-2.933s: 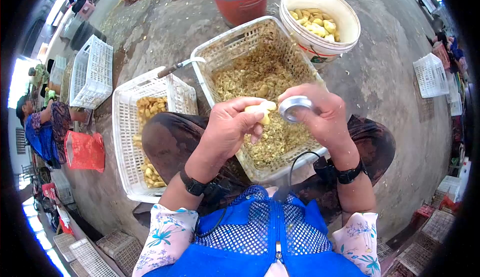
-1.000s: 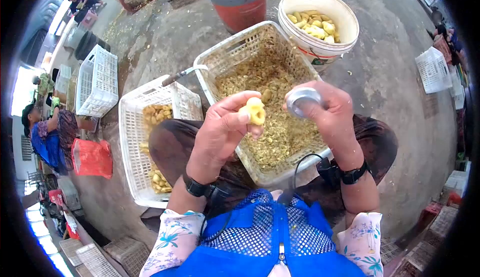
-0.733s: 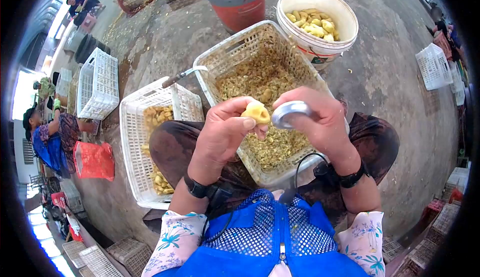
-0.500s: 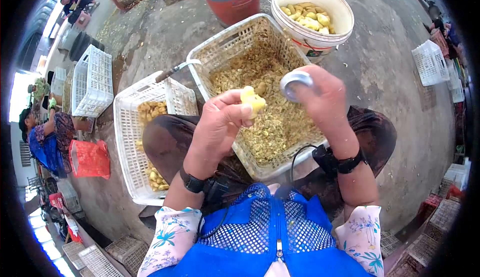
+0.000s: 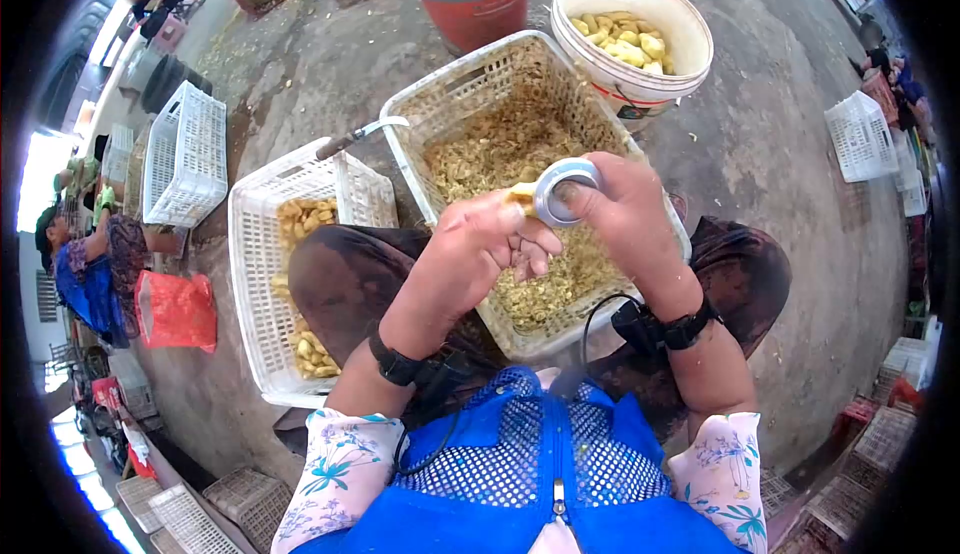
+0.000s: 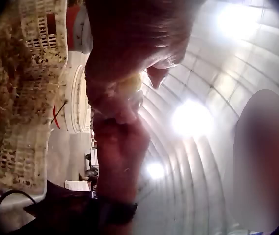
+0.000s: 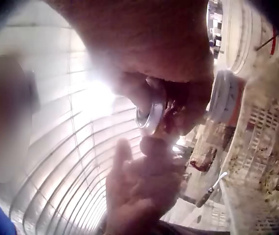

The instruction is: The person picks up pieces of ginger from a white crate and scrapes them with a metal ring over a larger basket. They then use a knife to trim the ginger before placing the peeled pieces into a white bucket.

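Note:
My left hand (image 5: 470, 254) pinches a pale yellow ginger piece (image 5: 522, 194), mostly covered by the fingers. My right hand (image 5: 640, 219) grips a round metal ring tool (image 5: 566, 190), its rim against or very near the piece. In the right wrist view the ring (image 7: 151, 115) sits between the thumb and curled fingers, just above the left hand (image 7: 142, 188). A bit of yellow (image 6: 129, 84) shows between the hands in the left wrist view. Both hands are over a white crate (image 5: 400, 144) of peelings (image 5: 480, 149).
A hooked knife (image 5: 340, 144) lies across the rims of the peelings crate and a left crate (image 5: 250, 284) holding ginger. A white bucket (image 5: 680, 79) of ginger and a grey-red bucket (image 5: 470, 14) stand beyond. Another person (image 5: 85, 264) sits far left beside a red bag (image 5: 178, 309).
The ring in my right hand has moved left and down to the ginger piece. My left hand has turned, its fingers now covering most of the piece.

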A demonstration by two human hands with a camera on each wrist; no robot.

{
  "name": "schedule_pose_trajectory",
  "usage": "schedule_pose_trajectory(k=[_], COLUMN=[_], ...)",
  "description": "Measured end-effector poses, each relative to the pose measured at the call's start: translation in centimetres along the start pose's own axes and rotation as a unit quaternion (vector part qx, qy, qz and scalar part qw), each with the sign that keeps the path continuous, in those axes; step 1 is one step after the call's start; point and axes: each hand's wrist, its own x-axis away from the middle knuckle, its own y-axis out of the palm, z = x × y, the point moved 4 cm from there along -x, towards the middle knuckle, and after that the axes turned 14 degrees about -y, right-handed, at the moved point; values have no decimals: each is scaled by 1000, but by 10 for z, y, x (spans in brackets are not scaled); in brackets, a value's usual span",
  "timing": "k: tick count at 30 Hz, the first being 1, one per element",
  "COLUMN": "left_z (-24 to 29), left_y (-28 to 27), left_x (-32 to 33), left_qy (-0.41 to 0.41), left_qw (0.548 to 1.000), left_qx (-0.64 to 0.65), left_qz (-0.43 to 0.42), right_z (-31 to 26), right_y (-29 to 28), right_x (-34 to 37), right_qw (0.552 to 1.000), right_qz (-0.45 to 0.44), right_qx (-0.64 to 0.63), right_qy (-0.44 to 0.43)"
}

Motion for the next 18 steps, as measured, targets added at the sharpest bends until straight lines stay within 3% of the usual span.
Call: schedule_pose_trajectory(k=[5, 9, 12, 15, 18], left_z=[2, 8, 5, 10, 12], left_y=[-4, 1, -11, -15, -24], left_x=[4, 7, 4, 5, 9], left_qy=[12, 151, 109, 96, 68], left_qw=[971, 935, 980, 993, 994], left_qx=[-215, -268, -109, 20, 85], left_qz=[107, 175, 122, 63, 13], right_z=[3, 7, 6, 11, 44], right_y=[1, 4, 0, -8, -16], right_x=[4, 7, 9, 8, 9], right_qw=[997, 988, 995, 999, 998], right_qz=[15, 18, -65, 18, -14], right_qx=[-54, -131, -58, -18, 53], right_qy=[47, 85, 41, 42, 44])
